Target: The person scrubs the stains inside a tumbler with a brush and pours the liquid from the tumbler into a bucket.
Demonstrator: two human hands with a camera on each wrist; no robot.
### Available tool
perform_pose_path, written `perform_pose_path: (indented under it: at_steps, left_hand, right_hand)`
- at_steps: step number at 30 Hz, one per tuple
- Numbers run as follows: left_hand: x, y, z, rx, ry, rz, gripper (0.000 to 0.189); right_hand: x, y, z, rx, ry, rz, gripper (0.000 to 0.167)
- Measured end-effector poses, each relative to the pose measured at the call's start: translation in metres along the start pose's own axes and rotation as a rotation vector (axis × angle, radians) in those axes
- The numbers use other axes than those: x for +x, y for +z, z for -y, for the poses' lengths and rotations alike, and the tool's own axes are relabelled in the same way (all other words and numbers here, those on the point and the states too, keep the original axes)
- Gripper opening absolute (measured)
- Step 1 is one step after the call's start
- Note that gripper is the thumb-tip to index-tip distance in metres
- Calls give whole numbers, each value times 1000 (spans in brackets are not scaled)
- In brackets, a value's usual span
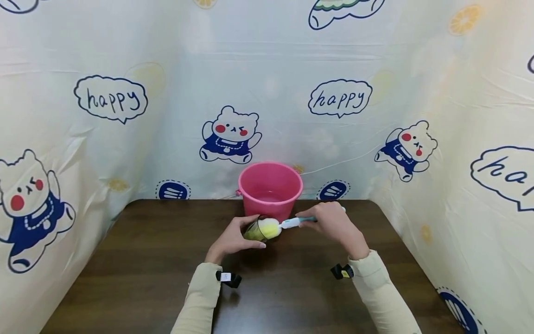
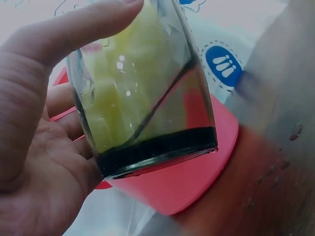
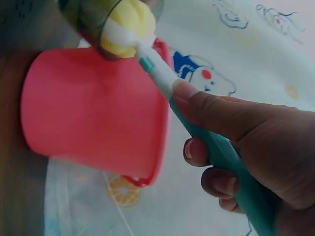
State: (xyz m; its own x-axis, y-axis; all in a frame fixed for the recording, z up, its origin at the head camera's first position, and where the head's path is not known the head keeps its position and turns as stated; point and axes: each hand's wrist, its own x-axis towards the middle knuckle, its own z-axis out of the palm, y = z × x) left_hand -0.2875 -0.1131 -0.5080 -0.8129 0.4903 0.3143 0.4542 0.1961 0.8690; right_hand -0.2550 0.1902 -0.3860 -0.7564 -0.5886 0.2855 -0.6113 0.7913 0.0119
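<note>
Cream sleeves reach over the counter; our left fingers grip the tilted glass before the pink bucket, our right fingers the brush handle. With the sponge head partly inside, scrubbing seems underway; we cannot tell how much remains.

This looks like a small curtained-off recording booth, though the kind of building around it cannot be told. A pale curtain printed with bears, orange slices and the word "happy" hangs round three sides of a brown table, and black wrist cameras show above it.
</note>
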Motion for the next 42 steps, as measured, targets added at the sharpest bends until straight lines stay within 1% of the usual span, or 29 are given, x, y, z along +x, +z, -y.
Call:
perform_pose_path:
  at_steps: [3,7,9,11,13,15,17,20,23,25,28,31,34,36,38,42]
  left_hand:
    - [-1,-1,-1,6,1,-17,85]
    - [-1,0,-2,4,12,-40,84]
    - [0,2,-1,3,13,-44,84]
    - [0,4,-1,-9,10,-39,83]
    - [1,8,-1,-21,11,-29,82]
    - [2,10,-1,-39,7,-26,82]
    - [2,12,-2,-47,5,-26,83]
    - [2,13,-2,-45,1,-29,84]
    - [2,11,-2,-33,-9,-38,85]
    - [1,10,-2,-18,-14,-47,85]
    - [2,9,-1,-7,-19,-64,84]
    - [2,8,-1,-9,-16,-70,85]
    - [2,8,0,-4,-21,-65,86]
    - [2,7,1,1,-24,-56,88]
    - [2,7,2,8,-21,-51,88]
    - [1,7,3,3,0,-58,88]
  right_hand:
    - [1,3,0,63,75,112,28]
    - [0,-1,1,201,180,257,23]
    - [0,-5,1,258,203,301,21]
    - [0,-11,-1,301,202,327,19]
    - [0,-16,-4,323,189,334,19]
    - [1,-19,-9,337,162,323,19]
    - [2,-19,-13,324,148,295,20]
    - [4,-16,-17,288,157,267,21]
    - [6,-12,-14,268,186,281,21]
    - [5,-11,-11,274,202,302,20]
    - [4,-15,-8,294,186,319,20]
    - [5,-20,-8,291,146,291,20]
    - [9,-18,-10,253,109,234,21]
    - [11,-14,-11,212,111,206,21]
    - [11,-10,-11,183,129,207,21]
    - [8,-9,-5,161,155,248,22]
